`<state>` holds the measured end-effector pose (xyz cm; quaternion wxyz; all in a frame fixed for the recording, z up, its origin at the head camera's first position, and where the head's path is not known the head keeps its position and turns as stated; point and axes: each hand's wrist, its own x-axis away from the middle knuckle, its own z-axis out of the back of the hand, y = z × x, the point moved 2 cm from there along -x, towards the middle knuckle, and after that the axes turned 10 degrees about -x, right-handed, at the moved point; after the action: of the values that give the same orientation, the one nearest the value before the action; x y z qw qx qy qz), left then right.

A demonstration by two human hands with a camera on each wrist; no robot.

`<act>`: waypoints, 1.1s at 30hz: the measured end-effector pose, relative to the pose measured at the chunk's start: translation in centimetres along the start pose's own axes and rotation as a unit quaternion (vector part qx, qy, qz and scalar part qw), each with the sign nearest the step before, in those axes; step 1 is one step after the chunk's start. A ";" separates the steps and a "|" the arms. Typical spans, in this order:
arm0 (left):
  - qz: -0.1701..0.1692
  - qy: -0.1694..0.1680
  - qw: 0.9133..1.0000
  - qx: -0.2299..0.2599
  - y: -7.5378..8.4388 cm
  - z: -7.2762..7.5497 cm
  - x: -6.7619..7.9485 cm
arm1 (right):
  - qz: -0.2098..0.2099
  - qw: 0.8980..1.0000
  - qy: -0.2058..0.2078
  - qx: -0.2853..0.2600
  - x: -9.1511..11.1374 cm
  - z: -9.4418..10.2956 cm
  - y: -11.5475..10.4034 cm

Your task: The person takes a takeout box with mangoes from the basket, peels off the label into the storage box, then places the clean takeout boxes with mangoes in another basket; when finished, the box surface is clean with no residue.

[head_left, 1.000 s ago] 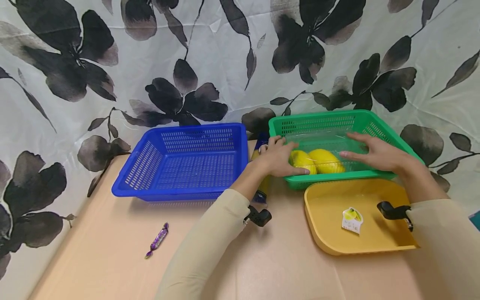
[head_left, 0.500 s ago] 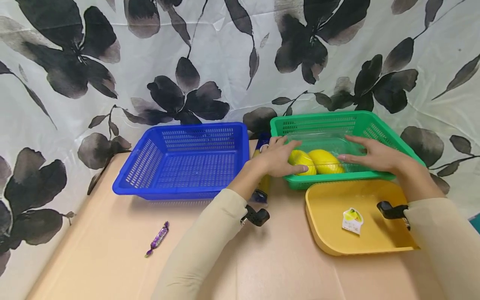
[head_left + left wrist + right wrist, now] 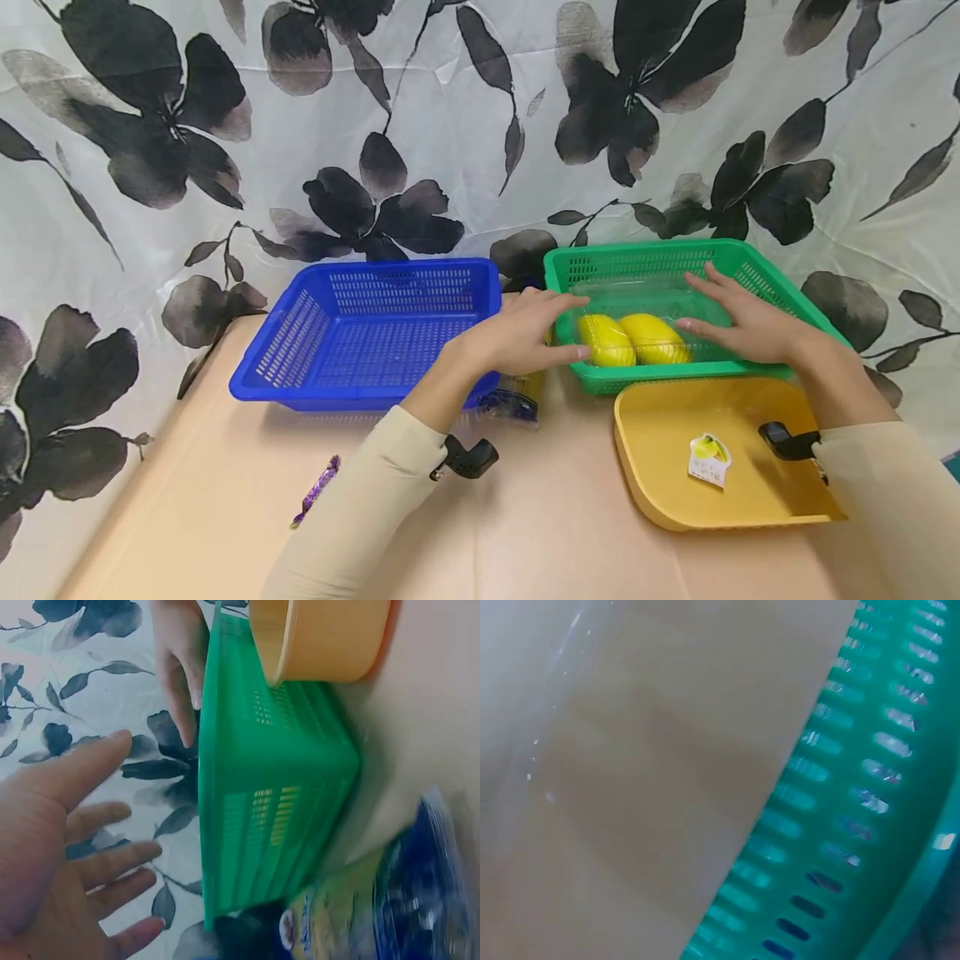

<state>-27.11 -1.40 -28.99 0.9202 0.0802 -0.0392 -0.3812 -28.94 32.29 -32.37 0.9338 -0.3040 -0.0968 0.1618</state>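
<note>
A clear plastic box [image 3: 641, 292] holding yellow fruits [image 3: 654, 340] lies inside the green basket [image 3: 645, 248]. My right hand [image 3: 750, 325] is over the basket's right part, fingers and thumb spread beside the box. The right wrist view is blurred and close, with the slotted basket wall [image 3: 847, 772] along its right. My left hand [image 3: 517, 333] hangs just left of the green basket, holding nothing. Its fingers are extended and spread in the left wrist view. Below that hand lies a blue and yellow packet [image 3: 352, 900], partly hidden in the head view.
To the left stands a blue slotted basket [image 3: 367, 393]. A yellow tray [image 3: 750, 492] with a paper fruit label [image 3: 708, 460] sits in front of the green basket. One purple-wrapped candy [image 3: 315, 490] lies on the table at front left. Patterned cloth [image 3: 450, 125] hangs behind.
My left hand has drawn back leftward from the box and the fruits, towards the blue basket. The right hand stays by the box with its fingers raised slightly. The head view has tilted slightly up.
</note>
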 end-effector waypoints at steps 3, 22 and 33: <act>-0.013 0.000 1.000 -0.003 -0.6 0.6 0.9 | 0.009 1.000 0.002 -0.003 -0.2 0.2 -0.9; 0.023 0.090 0.994 -0.057 -4.1 0.9 7.6 | 0.055 0.998 -0.016 0.026 0.2 -0.4 -5.2; 0.077 0.118 0.982 -0.125 -5.1 0.3 9.4 | 0.082 0.996 0.009 0.046 0.3 -2.3 -6.7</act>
<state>-24.06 -11.67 -29.51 0.9478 0.0054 0.1114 -0.2986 -26.37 26.05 -30.20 0.9310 -0.2695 -0.0561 0.2396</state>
